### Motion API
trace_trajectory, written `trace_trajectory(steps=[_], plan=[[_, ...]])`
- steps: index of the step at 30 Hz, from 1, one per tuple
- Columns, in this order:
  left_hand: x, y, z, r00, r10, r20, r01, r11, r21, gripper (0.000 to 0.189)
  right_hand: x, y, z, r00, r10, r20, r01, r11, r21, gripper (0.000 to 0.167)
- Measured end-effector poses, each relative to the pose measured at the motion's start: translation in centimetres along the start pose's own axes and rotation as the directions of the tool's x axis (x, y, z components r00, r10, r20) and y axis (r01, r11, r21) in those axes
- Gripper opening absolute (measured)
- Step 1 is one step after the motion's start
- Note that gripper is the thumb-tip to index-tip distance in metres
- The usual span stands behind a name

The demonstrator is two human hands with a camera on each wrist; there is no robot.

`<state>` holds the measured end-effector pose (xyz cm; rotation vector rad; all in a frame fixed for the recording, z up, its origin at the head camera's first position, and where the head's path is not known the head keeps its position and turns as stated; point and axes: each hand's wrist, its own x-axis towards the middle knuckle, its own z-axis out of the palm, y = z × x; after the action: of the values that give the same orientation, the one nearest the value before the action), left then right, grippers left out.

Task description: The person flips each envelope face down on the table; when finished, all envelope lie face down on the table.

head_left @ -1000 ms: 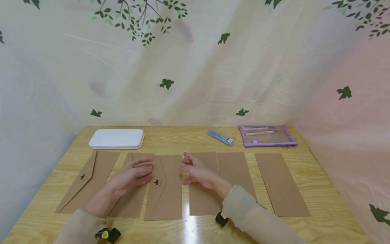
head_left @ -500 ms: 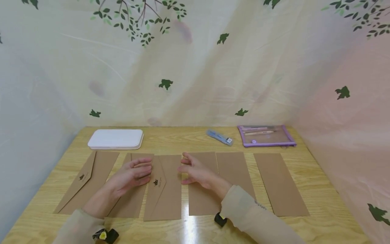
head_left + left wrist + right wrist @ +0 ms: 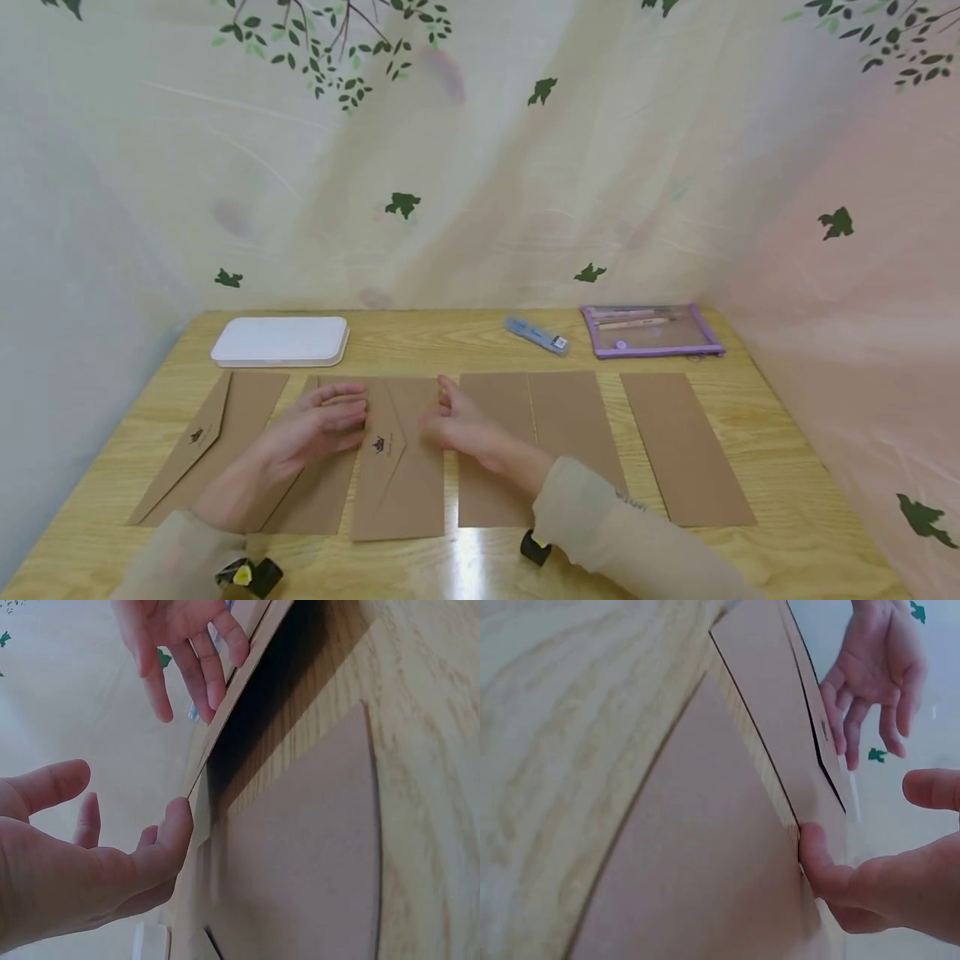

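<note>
1. Middle kraft envelope, crown stamped on its flap, lay between the two hands, flap tip pointing right. Taken as landmark. One edge stood slightly off the table, dark shadow beneath.
2. Left hand at the landmark's left edge: fingers loosely extended, a fingertip at that edge, thumb held apart from them. No clamp seen.
3. Right hand at the landmark's right edge: a fingertip against that edge, thumb raised clear of the fingers. No pinch seen; blurred from above.
4. Left of the landmark: one kraft envelope just beside it, partly hidden by the left hand; farther left, another with a crown-stamped flap.
5. Right of the landmark: two plain kraft envelopes side by side, the nearer partly under the right forearm in my line of sight, the other beyond; well right, a third plain one.
6. Behind the landmark: white case to the left; blue packet and purple-trimmed clear pouch, pens inside, to the right.
</note>
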<state>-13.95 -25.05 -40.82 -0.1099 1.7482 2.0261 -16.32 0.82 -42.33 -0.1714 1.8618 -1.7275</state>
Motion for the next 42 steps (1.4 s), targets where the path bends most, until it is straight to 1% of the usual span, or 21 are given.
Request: trace_trajectory(steps=[3, 7, 10, 13, 19, 25, 29, 33, 39, 42], plan=[[0.0, 0.4, 0.0, 1.000, 0.004, 0.003, -0.004, 1.000, 0.002, 0.046, -0.4, -0.1, 0.4, 1.000, -0.012, -0.026, 0.012, 1.000, 0.009, 0.091], [0.0, 0.8, 0.0, 1.000, 0.014, 0.008, -0.014, 1.000, 0.003, 0.048, -0.8, -0.3, 0.4, 0.998, -0.010, -0.058, 0.014, 0.997, 0.073, 0.089], [-0.2, 0.9, 0.0, 1.000, 0.021, 0.011, -0.021, 1.000, 0.001, 0.047, -1.1, -0.2, 0.4, 0.998, -0.015, -0.058, 0.022, 0.992, 0.122, 0.085], [-0.5, 0.9, 0.0, 0.999, 0.030, 0.019, -0.029, 1.000, -0.007, 0.045, -1.3, 0.0, 0.5, 0.998, -0.024, -0.056, 0.032, 0.989, 0.145, 0.084], [-0.8, 0.8, -0.1, 0.999, 0.044, 0.005, -0.043, 0.998, -0.051, 0.036, -1.6, 0.6, 0.7, 0.998, -0.043, -0.055, 0.051, 0.985, 0.162, 0.083], [-0.9, 0.8, 0.0, 0.999, 0.053, -0.011, -0.054, 0.997, -0.059, 0.032, -1.6, 0.9, 0.6, 0.997, -0.054, -0.055, 0.063, 0.981, 0.182, 0.078], [-1.1, 0.8, 0.0, 0.999, 0.054, -0.009, -0.054, 0.997, -0.062, 0.032, -1.6, 1.0, 0.4, 0.997, -0.054, -0.056, 0.063, 0.980, 0.189, 0.075], [-1.3, 0.8, 0.2, 0.999, 0.052, -0.015, -0.052, 0.997, -0.057, 0.038, -1.6, 1.1, 0.4, 0.997, -0.046, -0.054, 0.055, 0.979, 0.198, 0.074], [-1.1, 0.8, 0.5, 0.997, 0.071, -0.022, -0.072, 0.994, -0.080, 0.061, -1.5, 0.7, 0.1, 0.998, -0.042, -0.054, 0.053, 0.975, 0.216, 0.074], [-1.0, 0.8, 0.6, 0.997, 0.075, -0.029, -0.077, 0.993, -0.091, 0.068, -1.5, 0.6, 0.1, 0.998, -0.038, -0.053, 0.049, 0.973, 0.225, 0.073]])
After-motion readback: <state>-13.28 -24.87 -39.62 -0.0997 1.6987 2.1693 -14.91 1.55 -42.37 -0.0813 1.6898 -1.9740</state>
